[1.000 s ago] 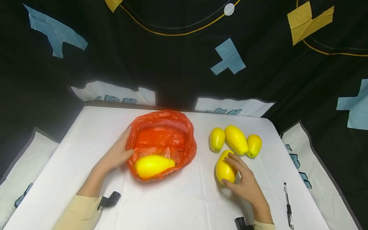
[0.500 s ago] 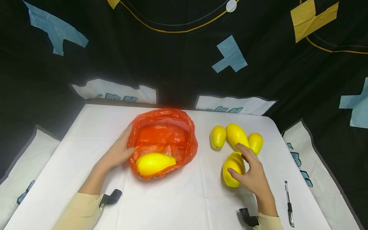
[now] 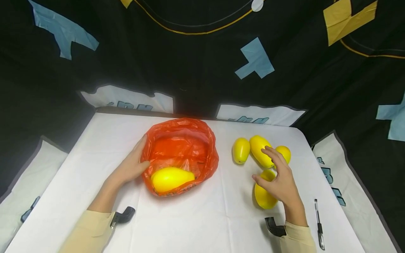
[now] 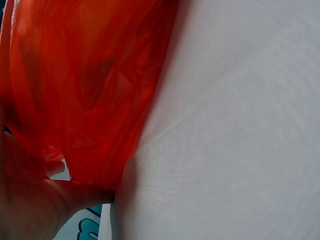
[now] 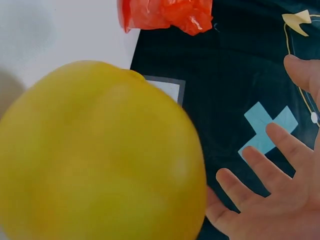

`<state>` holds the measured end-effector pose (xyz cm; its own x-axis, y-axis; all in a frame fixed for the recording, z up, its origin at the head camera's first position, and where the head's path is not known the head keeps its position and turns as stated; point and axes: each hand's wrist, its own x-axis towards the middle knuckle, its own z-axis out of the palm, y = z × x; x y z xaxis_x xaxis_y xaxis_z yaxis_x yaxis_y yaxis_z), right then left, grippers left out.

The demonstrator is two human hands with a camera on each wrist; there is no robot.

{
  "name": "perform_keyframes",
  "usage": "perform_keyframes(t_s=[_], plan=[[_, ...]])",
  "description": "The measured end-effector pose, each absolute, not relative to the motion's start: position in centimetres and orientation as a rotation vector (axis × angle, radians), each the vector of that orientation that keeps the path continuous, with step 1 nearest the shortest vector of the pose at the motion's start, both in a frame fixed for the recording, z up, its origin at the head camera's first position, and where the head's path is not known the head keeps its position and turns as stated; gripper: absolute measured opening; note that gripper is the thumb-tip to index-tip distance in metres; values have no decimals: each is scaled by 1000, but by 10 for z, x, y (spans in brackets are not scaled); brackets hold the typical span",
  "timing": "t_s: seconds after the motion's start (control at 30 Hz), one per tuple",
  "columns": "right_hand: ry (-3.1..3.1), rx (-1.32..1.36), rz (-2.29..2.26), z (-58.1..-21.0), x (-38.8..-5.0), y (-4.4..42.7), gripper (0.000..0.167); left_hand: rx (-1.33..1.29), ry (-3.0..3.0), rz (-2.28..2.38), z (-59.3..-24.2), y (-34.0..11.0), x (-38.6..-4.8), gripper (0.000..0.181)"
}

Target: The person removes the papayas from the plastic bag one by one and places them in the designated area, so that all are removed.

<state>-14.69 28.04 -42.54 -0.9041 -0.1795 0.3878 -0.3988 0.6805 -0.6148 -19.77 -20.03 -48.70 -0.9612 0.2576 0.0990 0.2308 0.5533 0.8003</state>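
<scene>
A red plastic bag [image 3: 180, 147] stands open-mouthed on the table with a yellow mango-like fruit [image 3: 172, 180] inside. My left hand [image 3: 129, 167] rests against the bag's left side, fingers along the outside and thumb at the rim. In the left wrist view, that thumb [image 4: 80, 194] touches the red plastic. Over a second, larger yellow fruit [image 3: 265, 193] hovers my right hand [image 3: 281, 181], its fingers spread. The right wrist view has this fruit [image 5: 100, 155] close up, apart from the straight fingers. Behind it lie three more yellow fruits, a long one [image 3: 260, 149] between two shorter ones.
The white table [image 3: 190, 225] has a pen [image 3: 319, 225] near its right edge. A black cloth backdrop [image 3: 196, 70] with taped blue and yellow pieces rises behind. Black camera mounts [image 3: 124, 215] sit on both wrists.
The right-hand fruit has shifted to the right along the table. My right hand has moved right and lifted off it, fingers spreading. My left hand has stayed at the bag.
</scene>
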Motion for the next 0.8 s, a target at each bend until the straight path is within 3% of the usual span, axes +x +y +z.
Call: perform_keyframes(t_s=[0.37,0.8], plan=[[-2600,435,1077,-416,-153,281,85,411,2745,1374,-485,-201,-198,102],[-2510,579,1096,-382,-172,250,88,434,2734,1429,-490,-200,-200,104]])
